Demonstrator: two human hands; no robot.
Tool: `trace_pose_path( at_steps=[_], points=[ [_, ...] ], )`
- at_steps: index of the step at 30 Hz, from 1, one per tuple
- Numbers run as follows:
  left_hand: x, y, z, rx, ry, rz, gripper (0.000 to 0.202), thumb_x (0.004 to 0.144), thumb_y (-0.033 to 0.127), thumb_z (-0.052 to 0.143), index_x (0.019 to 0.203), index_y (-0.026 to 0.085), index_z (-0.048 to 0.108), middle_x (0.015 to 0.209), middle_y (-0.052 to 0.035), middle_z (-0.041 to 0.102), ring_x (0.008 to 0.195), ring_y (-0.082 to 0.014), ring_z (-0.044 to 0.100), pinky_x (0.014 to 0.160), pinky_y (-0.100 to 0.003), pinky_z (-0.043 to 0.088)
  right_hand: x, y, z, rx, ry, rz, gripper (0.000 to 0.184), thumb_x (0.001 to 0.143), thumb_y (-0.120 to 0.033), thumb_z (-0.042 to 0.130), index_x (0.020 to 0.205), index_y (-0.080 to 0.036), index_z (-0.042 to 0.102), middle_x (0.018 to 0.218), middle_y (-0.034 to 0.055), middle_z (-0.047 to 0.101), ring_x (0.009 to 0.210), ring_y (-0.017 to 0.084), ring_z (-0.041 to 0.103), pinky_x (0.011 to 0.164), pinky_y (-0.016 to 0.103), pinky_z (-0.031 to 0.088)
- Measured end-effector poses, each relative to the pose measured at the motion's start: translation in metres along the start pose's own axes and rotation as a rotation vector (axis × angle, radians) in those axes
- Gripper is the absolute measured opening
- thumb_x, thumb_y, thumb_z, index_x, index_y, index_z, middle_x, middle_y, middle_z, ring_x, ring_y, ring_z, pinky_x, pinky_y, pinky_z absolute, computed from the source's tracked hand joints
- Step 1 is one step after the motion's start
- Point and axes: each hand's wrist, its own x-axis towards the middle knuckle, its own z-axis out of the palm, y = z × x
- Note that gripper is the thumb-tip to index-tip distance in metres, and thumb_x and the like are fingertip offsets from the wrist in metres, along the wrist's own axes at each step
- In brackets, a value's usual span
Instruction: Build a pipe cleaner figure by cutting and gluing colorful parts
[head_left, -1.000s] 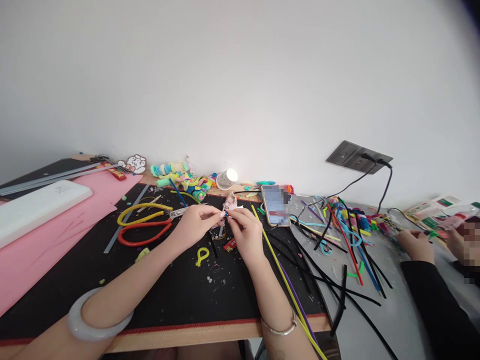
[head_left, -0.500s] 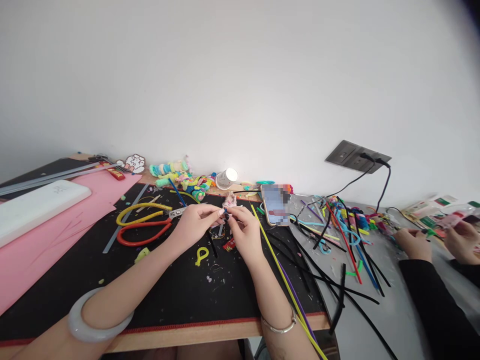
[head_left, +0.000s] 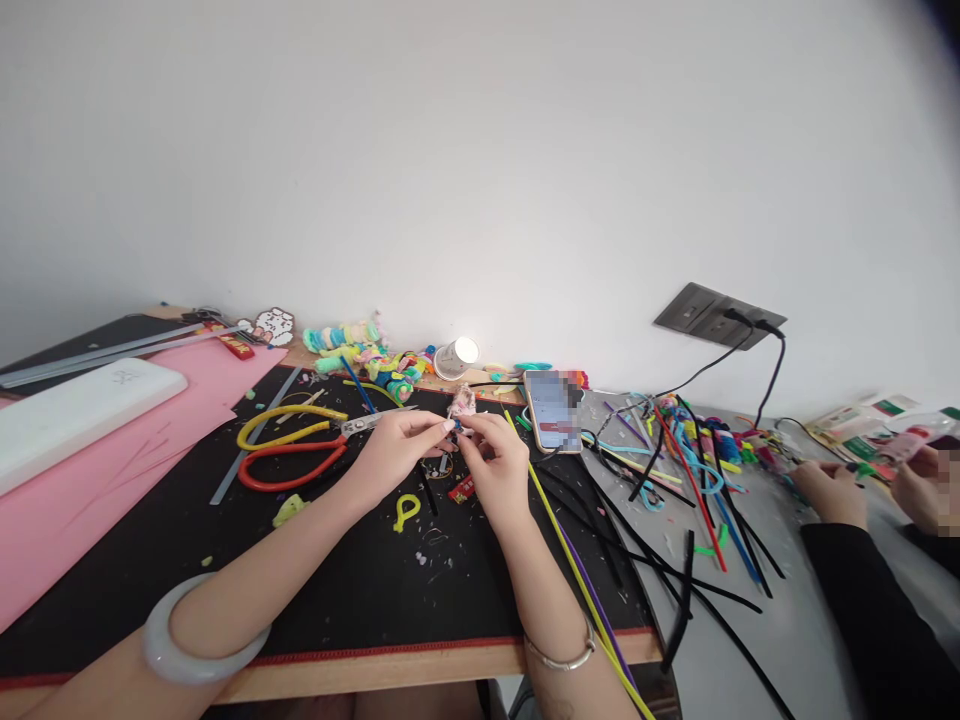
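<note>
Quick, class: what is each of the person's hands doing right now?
Left hand: fingertips pinched on the small pink craft piece.
Right hand: pinched on the same piece.

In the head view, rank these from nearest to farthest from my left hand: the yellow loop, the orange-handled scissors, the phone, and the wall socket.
From the left hand:
1. Yellow loop, just below it on the black mat.
2. Orange-handled scissors, to its left; the blade tip reaches almost to the fingers, so nearly level with the loop.
3. Phone, to the right.
4. Wall socket, far right on the wall.
</note>
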Motion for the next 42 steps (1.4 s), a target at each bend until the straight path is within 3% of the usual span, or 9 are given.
trace_pose_path(
  at_steps=[6, 16, 24, 33, 42],
  points=[
    [-0.001, 0.001, 0.0, -0.006, 0.006, -0.029, 0.031, 0.073, 0.043, 0.064, 0.085, 0.015, 0.071, 0.08, -0.0048, 0.07, 0.082, -0.0208, 0.066, 0.078, -0.034, 0.054, -0.001, 0.002, 0.0, 0.005, -0.005, -0.017, 0.019, 0.08, -0.015, 0.055, 0.093, -0.02, 0.069, 0.091, 0.0057, 0.065, 0.076, 0.013, 0.06, 0.058, 0.023, 0.047],
    [-0.001, 0.001, -0.002, -0.092, -0.019, -0.089, 0.031, 0.073, 0.04, 0.065, 0.092, 0.015, 0.069, 0.081, -0.0046, 0.069, 0.082, -0.0183, 0.065, 0.08, -0.033, 0.053, 0.001, 0.004, 0.002, 0.08, -0.017, 0.066, 0.017, 0.079, -0.017, 0.057, 0.089, -0.021, 0.071, 0.093, 0.0058, 0.063, 0.075, 0.013, 0.06, 0.052, 0.021, 0.045],
    [0.001, 0.001, -0.004, -0.052, -0.022, -0.08, 0.031, 0.074, 0.039, 0.065, 0.091, 0.014, 0.069, 0.079, -0.0048, 0.069, 0.081, -0.0178, 0.065, 0.081, -0.034, 0.053, 0.001, 0.006, 0.001, 0.03, -0.044, 0.035, 0.02, 0.08, -0.017, 0.055, 0.092, -0.022, 0.071, 0.095, 0.006, 0.064, 0.078, 0.014, 0.061, 0.053, 0.022, 0.047],
    [0.002, -0.004, -0.003, -0.05, -0.007, -0.056, 0.029, 0.074, 0.038, 0.065, 0.088, 0.013, 0.069, 0.076, -0.0036, 0.068, 0.077, -0.0159, 0.064, 0.08, -0.032, 0.052, 0.0, 0.01, 0.004, 0.015, -0.056, -0.01, 0.018, 0.081, -0.016, 0.055, 0.089, -0.021, 0.07, 0.096, 0.0064, 0.066, 0.086, 0.016, 0.062, 0.07, 0.027, 0.051],
    [0.003, -0.006, -0.002, -0.03, 0.039, -0.03, 0.026, 0.072, 0.036, 0.066, 0.083, 0.013, 0.069, 0.074, -0.0036, 0.068, 0.073, -0.0161, 0.064, 0.076, -0.03, 0.053, 0.002, 0.007, 0.003, 0.032, -0.127, -0.013, 0.018, 0.081, -0.014, 0.052, 0.087, -0.019, 0.068, 0.097, 0.0073, 0.064, 0.086, 0.016, 0.061, 0.066, 0.026, 0.05]
  ],
)
